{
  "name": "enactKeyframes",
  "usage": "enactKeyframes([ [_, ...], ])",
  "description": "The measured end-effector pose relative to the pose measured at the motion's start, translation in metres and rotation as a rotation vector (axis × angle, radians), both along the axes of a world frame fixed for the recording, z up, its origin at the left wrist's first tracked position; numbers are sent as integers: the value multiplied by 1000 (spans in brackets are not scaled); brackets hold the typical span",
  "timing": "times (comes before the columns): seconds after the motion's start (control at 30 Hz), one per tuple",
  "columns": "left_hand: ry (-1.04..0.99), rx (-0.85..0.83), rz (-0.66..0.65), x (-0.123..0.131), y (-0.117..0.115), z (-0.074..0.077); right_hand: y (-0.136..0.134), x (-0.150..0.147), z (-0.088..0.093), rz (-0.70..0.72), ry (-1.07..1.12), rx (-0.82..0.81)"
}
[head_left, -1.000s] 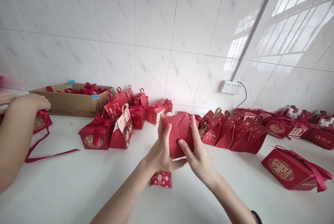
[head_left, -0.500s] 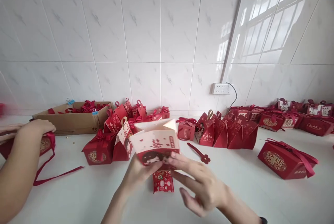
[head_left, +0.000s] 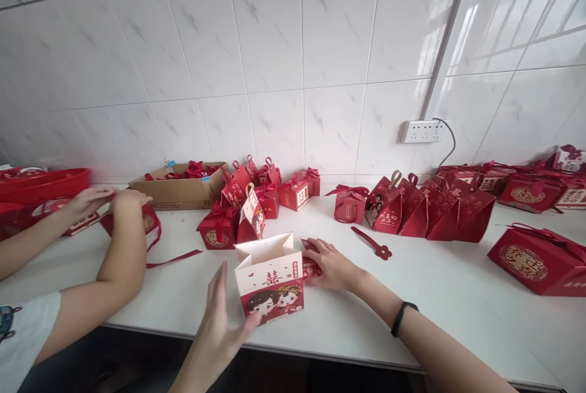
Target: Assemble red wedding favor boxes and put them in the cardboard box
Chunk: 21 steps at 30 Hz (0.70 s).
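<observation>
An open-topped gift box (head_left: 273,295), white above and red below with two cartoon faces on its front, stands upright on the white table. My left hand (head_left: 222,323) is at its left side, fingers stretched and apart, the thumb tip against the lower front. Just right of the box, my right hand (head_left: 333,266) has its fingers curled over small red packets (head_left: 311,268), largely covered by the hand. Behind that hand lies a flat red strip (head_left: 373,243) with a flower-shaped end.
Finished red boxes with ribbons (head_left: 220,225) and a row of tent-shaped boxes (head_left: 439,210) stand along the wall. A cardboard carton (head_left: 178,194) holds red ribbons. At left, another person's arms (head_left: 119,240) work at a red box (head_left: 149,222) with a trailing ribbon (head_left: 176,259).
The gift box has come down from mid-air onto the table. My right hand has left it and moved onto the red packets; my left hand has loosened. The view has shifted left.
</observation>
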<state>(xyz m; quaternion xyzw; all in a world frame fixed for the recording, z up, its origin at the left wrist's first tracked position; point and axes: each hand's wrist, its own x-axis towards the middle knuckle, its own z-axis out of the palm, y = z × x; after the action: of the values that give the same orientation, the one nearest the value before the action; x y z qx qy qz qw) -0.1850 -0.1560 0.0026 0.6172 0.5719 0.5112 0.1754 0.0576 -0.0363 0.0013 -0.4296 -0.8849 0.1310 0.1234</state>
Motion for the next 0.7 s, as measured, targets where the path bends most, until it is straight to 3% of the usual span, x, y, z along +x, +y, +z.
enactKeyframes([
  [0.17,160,358,51,5,8,43,-10,3,1,-54,82,93],
  [0.27,193,262,18,18,24,63,-15,9,2,-99,184,127],
  [0.37,156,145,2,27,31,72,-15,21,11,-164,343,138],
  [0.5,194,108,-2,29,28,72,-20,33,50,-278,641,100],
  [0.57,172,102,-26,28,27,70,-28,25,78,-305,994,-6],
  [0.63,120,90,-53,28,27,68,-38,5,103,-225,1289,-162],
  [0.7,50,62,-72,28,29,65,-46,-24,119,-98,1379,-196],
])
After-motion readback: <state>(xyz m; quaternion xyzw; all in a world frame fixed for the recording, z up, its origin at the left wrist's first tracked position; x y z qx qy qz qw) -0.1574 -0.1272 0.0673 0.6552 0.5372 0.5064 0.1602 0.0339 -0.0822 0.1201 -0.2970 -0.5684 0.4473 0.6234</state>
